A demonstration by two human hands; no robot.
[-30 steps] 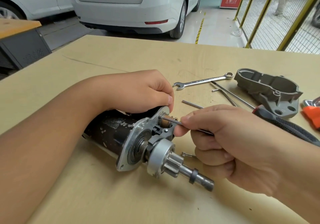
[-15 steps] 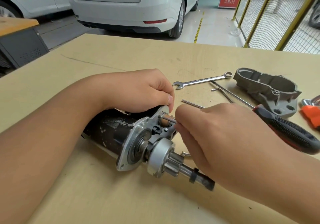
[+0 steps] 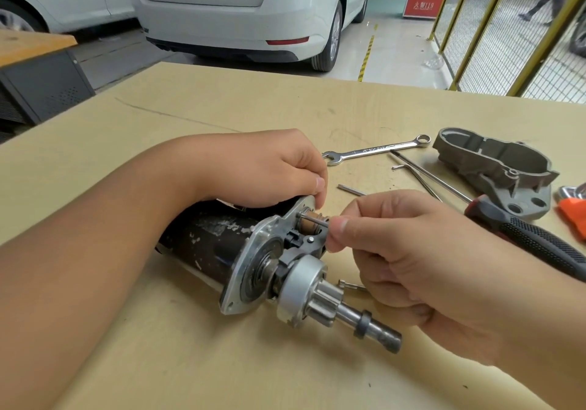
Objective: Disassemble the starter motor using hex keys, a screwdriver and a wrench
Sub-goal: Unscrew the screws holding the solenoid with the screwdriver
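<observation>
Starter motor [image 3: 215, 241]: left hand [image 3: 263, 168] grips housing. Right hand [image 3: 390, 251] pinches hex key [image 3: 314, 219] at plate screw; keep key seated square, body steadied.

**Motor on table, tools to its right**

A motor [image 3: 215, 244] lies on a table [image 3: 190, 362], shaft toward the viewer's right. Behind and right of it lie a wrench [image 3: 375, 149], hex keys [image 3: 421, 176], a housing [image 3: 501, 171] and a screwdriver [image 3: 539, 244]. A car [image 3: 247, 13] stands behind the table.
</observation>
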